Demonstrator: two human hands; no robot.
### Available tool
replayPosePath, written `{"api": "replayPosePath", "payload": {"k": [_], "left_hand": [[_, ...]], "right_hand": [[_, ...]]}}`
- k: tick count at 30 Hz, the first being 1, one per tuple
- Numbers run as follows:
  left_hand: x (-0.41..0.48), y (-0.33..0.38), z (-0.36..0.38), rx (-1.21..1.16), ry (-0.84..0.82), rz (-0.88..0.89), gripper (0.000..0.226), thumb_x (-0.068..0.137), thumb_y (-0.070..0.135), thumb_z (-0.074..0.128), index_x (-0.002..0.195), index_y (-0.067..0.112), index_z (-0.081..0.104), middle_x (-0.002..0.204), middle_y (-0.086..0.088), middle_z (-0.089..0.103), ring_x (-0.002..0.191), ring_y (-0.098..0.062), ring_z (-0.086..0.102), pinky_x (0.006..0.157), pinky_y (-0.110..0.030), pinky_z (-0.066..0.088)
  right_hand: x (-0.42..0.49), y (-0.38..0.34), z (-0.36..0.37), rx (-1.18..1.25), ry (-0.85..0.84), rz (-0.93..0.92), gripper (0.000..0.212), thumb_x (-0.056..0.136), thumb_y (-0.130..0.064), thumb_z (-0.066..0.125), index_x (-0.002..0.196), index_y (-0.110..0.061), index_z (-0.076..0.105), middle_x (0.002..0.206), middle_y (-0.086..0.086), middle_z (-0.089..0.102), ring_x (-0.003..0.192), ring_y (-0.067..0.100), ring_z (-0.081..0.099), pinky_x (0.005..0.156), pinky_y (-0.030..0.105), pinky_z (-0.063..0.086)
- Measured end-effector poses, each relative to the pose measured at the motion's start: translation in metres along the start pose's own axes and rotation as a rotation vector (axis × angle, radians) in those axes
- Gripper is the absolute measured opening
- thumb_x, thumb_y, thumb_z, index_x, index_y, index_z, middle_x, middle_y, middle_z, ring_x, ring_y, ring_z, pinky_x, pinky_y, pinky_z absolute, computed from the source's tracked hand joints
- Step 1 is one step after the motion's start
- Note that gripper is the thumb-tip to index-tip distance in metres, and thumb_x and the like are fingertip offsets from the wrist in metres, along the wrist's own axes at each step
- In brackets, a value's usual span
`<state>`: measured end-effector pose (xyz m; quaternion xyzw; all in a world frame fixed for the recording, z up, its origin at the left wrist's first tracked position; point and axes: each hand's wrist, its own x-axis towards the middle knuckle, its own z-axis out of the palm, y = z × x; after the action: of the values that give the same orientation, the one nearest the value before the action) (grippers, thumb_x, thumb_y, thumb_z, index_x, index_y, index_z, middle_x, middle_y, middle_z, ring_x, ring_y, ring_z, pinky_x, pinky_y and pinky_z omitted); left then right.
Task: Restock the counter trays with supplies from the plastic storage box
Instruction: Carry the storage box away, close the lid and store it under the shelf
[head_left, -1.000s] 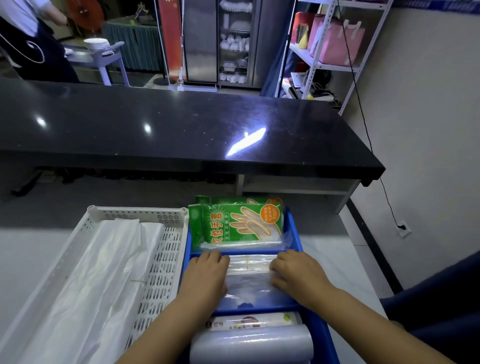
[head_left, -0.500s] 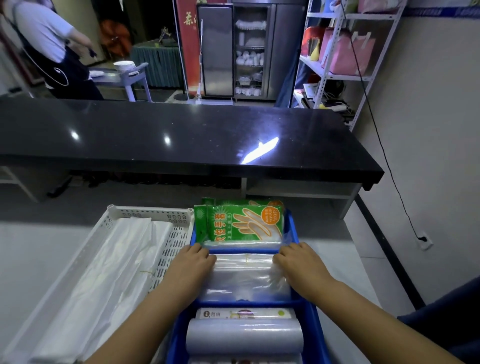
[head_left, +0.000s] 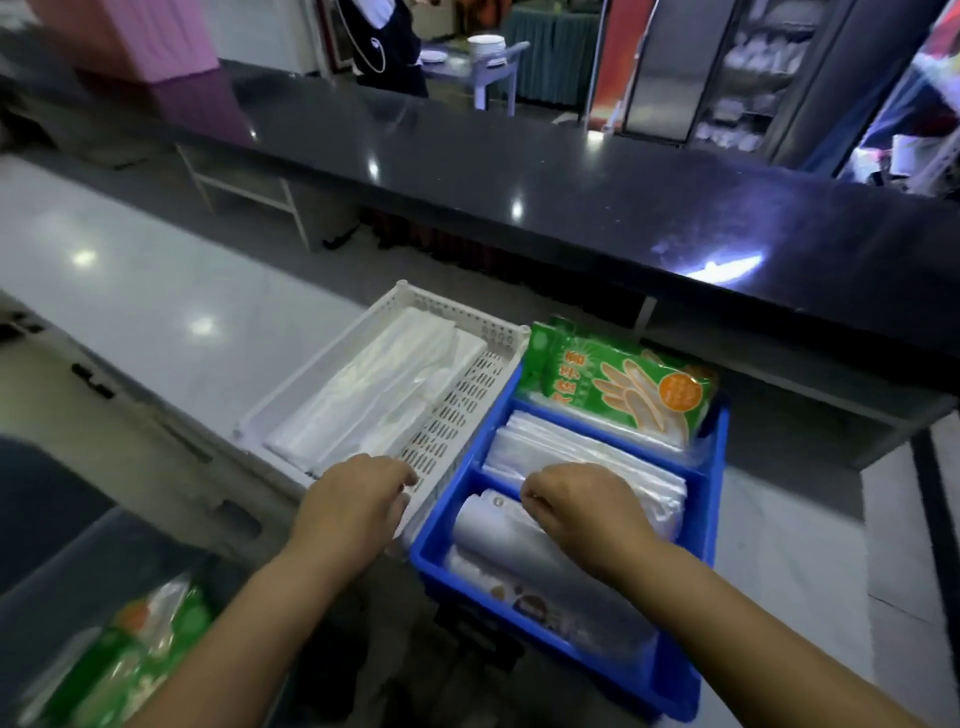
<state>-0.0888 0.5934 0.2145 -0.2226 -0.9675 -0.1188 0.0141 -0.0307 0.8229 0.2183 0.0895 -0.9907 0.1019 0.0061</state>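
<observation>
Blue divided tray (head_left: 698, 525) sits on the white worktop (head_left: 156, 291) with its left wall against a white perforated tray (head_left: 457, 415) of folded white bags (head_left: 374, 395). Green glove packs (head_left: 623, 384) fill its far compartment, clear bags (head_left: 587, 452) the middle and a film roll (head_left: 498, 530) the near one. The right hand (head_left: 582, 509) curls over the divider at the clear bags' near edge; whether it pinches them cannot be told. The left hand (head_left: 353, 504) hovers, fingers bent, at the white tray's near corner, its grip unclear. Bare worktop lies to the left, and the plastic storage box (head_left: 62, 561) sits lower left.
</observation>
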Motion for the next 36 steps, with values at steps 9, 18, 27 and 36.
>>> {"api": "replayPosePath", "payload": {"k": [9,18,27,36], "left_hand": [[-0.081,-0.075,-0.013,-0.081,0.078,-0.107,0.015,0.074,0.017,0.072,0.089,0.019,0.071,0.082,0.001,0.072,0.079,-0.023,0.065,0.063,-0.036,0.054],[-0.218,-0.225,-0.039,-0.117,0.132,-0.248,0.011,0.083,0.026,0.062,0.092,0.025,0.068,0.088,0.003,0.069,0.086,-0.02,0.062,0.061,-0.029,0.036],[-0.349,-0.378,-0.047,-0.161,0.057,-0.487,0.02,0.087,0.025,0.053,0.101,0.027,0.068,0.109,0.006,0.068,0.099,-0.017,0.061,0.07,-0.032,0.046],[-0.356,-0.448,-0.035,-0.189,0.019,-0.506,0.019,0.088,0.026,0.055,0.101,0.024,0.069,0.101,0.005,0.071,0.091,-0.017,0.063,0.066,-0.03,0.047]], "right_hand": [[0.007,-0.076,0.013,-0.124,0.049,-0.091,0.027,0.076,-0.035,0.043,0.073,-0.022,0.068,0.072,-0.002,0.068,0.066,0.021,0.062,0.055,0.03,0.05],[0.021,-0.259,0.059,-0.046,0.111,-0.168,0.017,0.085,-0.03,0.055,0.084,-0.018,0.068,0.08,0.001,0.067,0.074,0.022,0.062,0.057,0.036,0.052],[0.021,-0.434,0.145,0.127,-0.063,-0.139,0.017,0.09,-0.031,0.053,0.092,-0.022,0.067,0.088,-0.004,0.067,0.081,0.015,0.062,0.067,0.031,0.053],[0.039,-0.468,0.191,0.109,-0.162,-0.041,0.019,0.091,-0.03,0.05,0.094,-0.021,0.067,0.091,-0.004,0.068,0.082,0.015,0.062,0.068,0.03,0.051]]}}
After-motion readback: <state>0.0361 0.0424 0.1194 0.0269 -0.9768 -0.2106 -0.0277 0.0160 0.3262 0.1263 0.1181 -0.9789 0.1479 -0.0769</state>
